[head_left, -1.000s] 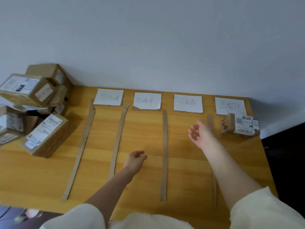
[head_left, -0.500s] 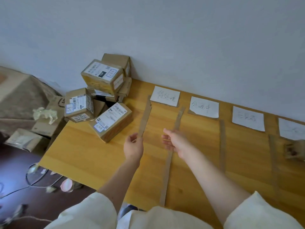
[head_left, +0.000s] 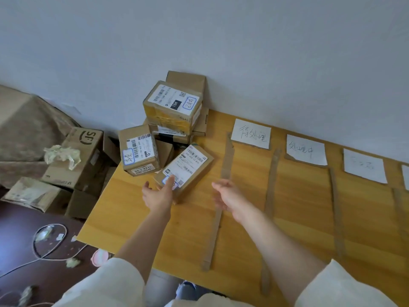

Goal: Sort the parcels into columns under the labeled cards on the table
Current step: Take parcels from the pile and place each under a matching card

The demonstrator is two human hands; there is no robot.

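Observation:
A pile of brown parcels with white shipping labels sits at the table's far left corner. The nearest flat parcel [head_left: 188, 171] lies tilted at the pile's front. My left hand [head_left: 158, 194] is open, its fingertips touching that parcel's near end. My right hand [head_left: 225, 196] hovers open over the table, just right of the parcel, holding nothing. Behind stand a cube-like parcel [head_left: 138, 151] and a taped top parcel [head_left: 173, 105]. White handwritten cards [head_left: 251, 134] [head_left: 306, 149] [head_left: 364, 166] line the table's far edge, with cardboard strips [head_left: 221, 196] marking columns.
Left of the wooden table [head_left: 137, 220] the floor holds an SF carton [head_left: 81, 156] with crumpled paper, other flattened boxes, a white cable [head_left: 44, 242] and scraps. A white wall runs behind. My cream sleeves fill the bottom edge.
The view has swung left from the card columns to the parcel pile. Both hands moved left across the table; my left hand now reaches the nearest parcel.

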